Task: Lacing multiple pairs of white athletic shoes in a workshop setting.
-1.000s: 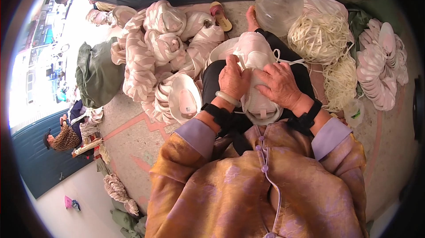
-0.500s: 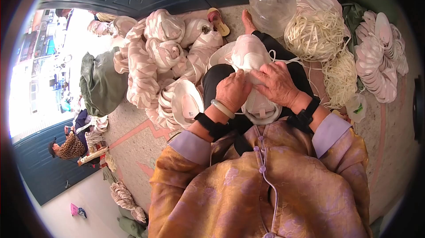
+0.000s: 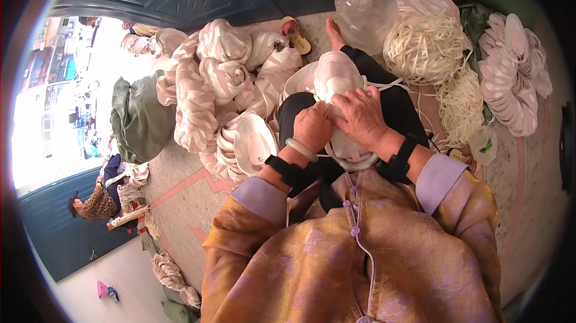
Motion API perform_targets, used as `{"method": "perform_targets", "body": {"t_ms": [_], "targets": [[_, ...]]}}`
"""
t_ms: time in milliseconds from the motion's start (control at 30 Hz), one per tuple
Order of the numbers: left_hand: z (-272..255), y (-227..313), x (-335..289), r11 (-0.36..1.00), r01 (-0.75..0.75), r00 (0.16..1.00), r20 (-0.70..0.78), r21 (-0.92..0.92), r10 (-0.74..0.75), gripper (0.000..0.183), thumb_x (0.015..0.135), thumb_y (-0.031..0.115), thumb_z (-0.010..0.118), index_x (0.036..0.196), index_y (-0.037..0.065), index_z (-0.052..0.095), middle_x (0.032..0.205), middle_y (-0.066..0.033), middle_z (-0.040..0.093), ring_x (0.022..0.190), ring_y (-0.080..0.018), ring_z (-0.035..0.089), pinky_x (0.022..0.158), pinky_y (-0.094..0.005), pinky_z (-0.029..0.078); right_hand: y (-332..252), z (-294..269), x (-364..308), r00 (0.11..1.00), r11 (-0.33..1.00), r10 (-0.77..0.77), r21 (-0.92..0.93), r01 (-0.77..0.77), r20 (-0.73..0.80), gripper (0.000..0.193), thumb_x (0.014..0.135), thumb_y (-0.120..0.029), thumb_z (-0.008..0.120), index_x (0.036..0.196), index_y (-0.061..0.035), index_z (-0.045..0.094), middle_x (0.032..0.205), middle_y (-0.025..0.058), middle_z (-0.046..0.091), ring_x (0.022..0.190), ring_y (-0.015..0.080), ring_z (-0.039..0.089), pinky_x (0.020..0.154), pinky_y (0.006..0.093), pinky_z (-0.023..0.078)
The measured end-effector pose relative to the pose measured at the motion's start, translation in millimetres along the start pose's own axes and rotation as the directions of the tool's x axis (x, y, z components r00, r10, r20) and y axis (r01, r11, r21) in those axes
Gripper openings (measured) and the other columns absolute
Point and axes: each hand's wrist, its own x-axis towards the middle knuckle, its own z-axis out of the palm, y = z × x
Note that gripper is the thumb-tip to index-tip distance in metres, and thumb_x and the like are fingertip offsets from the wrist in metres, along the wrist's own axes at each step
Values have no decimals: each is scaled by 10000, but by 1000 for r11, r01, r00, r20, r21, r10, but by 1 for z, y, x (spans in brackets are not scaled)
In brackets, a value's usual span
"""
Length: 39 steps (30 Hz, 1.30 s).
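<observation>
A white sneaker upper (image 3: 337,75) lies across my lap, its mesh toe pointing away from me and its heel near my waist. My left hand (image 3: 313,126) is closed at the middle of the upper, the fingertips pinched along its left side. Over the lacing area, my right hand (image 3: 361,116) presses with bent fingers, its thumb side meeting the left fingertips. What the fingertips grip is partly hidden under them. A white shoelace (image 3: 390,84) trails out to the right of my right hand, across my dark trouser leg.
Rolled bundles of white shoe uppers (image 3: 225,77) heap up on the left, beside a green sack (image 3: 141,116). A clear plastic jug (image 3: 366,14), a bundle of cream laces (image 3: 423,44) and more stacked uppers (image 3: 510,77) stand on the right. Another person (image 3: 99,200) sits far left.
My right hand has moved left, closer to my left hand, and its fingers are more bent over the upper. My left hand stays at nearly the same place on the upper.
</observation>
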Motion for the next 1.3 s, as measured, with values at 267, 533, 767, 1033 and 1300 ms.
{"method": "perform_targets", "body": {"t_ms": [267, 533, 767, 1033, 1300], "targets": [[-3, 1, -2, 985, -43, 999, -28, -169, 38, 240, 672, 78, 533, 896, 22, 596, 720, -183, 614, 757, -355, 605, 710, -430, 467, 11, 18, -1, 998, 996, 27, 89, -23, -48, 310, 674, -138, 668, 913, -132, 471, 812, 44, 570, 841, 241, 545, 817, 423, 311], [6, -21, 12, 936, -37, 998, -55, -351, 19, 242, 668, 81, 590, 891, 50, 677, 656, -136, 626, 605, -200, 633, 578, -309, 476, 20, 30, 8, 989, 997, -65, 34, 70, -132, 284, 688, -136, 666, 901, -138, 478, 760, 37, 578, 819, 235, 565, 877, 458, 307], [3, -23, -3, 904, 17, 1000, -8, -426, -23, 172, 728, 111, 629, 873, 36, 685, 596, -64, 607, 548, -101, 567, 527, -258, 450, 13, 30, 0, 962, 969, -227, -131, 208, -150, 181, 755, -176, 606, 894, -127, 499, 714, 39, 582, 758, 225, 581, 835, 466, 361], [-1, -22, -8, 924, 47, 999, 27, -379, -40, 156, 680, 123, 660, 813, 42, 667, 615, -66, 603, 577, -125, 578, 562, -284, 466, -11, 17, 3, 937, 836, -300, -424, 348, 178, 119, 807, -122, 482, 802, -98, 598, 708, 84, 588, 705, 228, 616, 843, 534, 366], [9, -14, -25, 983, 55, 994, -88, -175, -71, 331, 690, 176, 583, 1011, 122, 645, 708, -128, 634, 695, -295, 627, 668, -380, 484, 6, -61, -70, 951, 952, -305, 19, 304, 48, 60, 721, -119, 575, 706, -69, 546, 947, 64, 527, 919, 232, 518, 945, 526, 249]]}}
